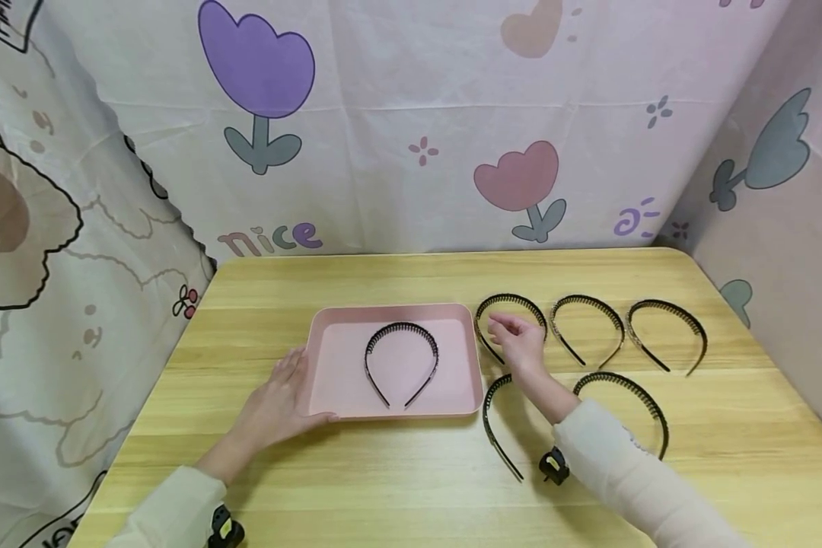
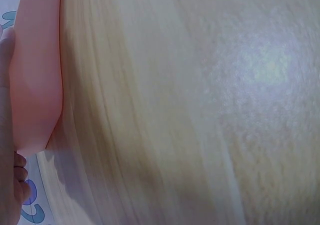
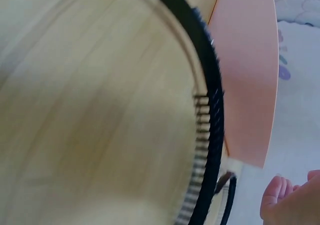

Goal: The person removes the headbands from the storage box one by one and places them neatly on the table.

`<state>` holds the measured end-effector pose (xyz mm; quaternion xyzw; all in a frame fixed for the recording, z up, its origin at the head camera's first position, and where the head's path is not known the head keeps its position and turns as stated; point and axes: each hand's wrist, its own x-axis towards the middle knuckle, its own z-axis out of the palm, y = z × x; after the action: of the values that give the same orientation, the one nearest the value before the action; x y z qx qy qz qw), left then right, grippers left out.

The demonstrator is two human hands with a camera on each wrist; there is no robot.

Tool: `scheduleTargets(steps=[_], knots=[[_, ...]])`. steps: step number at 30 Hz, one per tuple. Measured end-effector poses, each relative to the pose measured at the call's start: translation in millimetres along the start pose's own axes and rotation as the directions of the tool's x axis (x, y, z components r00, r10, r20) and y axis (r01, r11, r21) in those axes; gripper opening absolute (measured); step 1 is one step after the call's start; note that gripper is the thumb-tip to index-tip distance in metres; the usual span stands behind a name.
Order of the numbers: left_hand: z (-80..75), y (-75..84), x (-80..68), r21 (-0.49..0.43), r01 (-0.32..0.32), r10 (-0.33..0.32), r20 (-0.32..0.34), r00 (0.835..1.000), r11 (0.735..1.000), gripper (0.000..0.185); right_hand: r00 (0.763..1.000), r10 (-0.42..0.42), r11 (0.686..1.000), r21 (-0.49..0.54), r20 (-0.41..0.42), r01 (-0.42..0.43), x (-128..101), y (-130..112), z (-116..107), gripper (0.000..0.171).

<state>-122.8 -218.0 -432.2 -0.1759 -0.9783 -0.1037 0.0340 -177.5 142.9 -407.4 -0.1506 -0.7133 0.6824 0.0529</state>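
A pink tray [image 1: 329, 365] lies on the wooden table, with a black toothed headband [image 1: 402, 326] inside it, its open ends towards me. At the tray's near left corner, my left hand [image 1: 277, 399] holds on, thumb along the front wall and fingers at the left side. My right hand [image 1: 520, 342] hovers over the back-row headband [image 1: 510, 296] nearest the tray, its fingers loosely bent with nothing visible between them. In the right wrist view, a black headband [image 3: 215, 115] curves close to the camera, beside the tray wall [image 3: 247, 85].
Right of the tray lie several more black headbands, among them one in the middle back [image 1: 589, 297], one at far right [image 1: 671, 305], and two in front, partly covered by my right arm [image 1: 630, 472]. A printed cloth [image 1: 397, 190] hangs behind the table [image 1: 397, 487].
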Motion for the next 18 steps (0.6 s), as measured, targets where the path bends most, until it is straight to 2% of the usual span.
scheduleTargets(steps=[10, 13, 18], knots=[[0.7, -0.6, 0.3, 0.001, 0.001, -0.001, -0.001, 1.0, 1.0, 0.11, 1.0, 0.006, 0.998, 0.061, 0.022, -0.007, -1.0, -3.0, 30.2, 0.025], [0.8, -1.0, 0.2, 0.002, -0.003, 0.003, -0.006, 1.0, 1.0, 0.11, 0.999, 0.013, 0.999, 0.033, 0.033, -0.014, -1.7, -3.0, 38.0, 0.025], [1.5, -1.2, -0.2, 0.001, -0.008, 0.008, -0.019, 1.0, 1.0, 0.109, 0.996, 0.018, 0.996, -0.09, 0.084, -0.011, -2.0, -1.0, 50.7, 0.025]])
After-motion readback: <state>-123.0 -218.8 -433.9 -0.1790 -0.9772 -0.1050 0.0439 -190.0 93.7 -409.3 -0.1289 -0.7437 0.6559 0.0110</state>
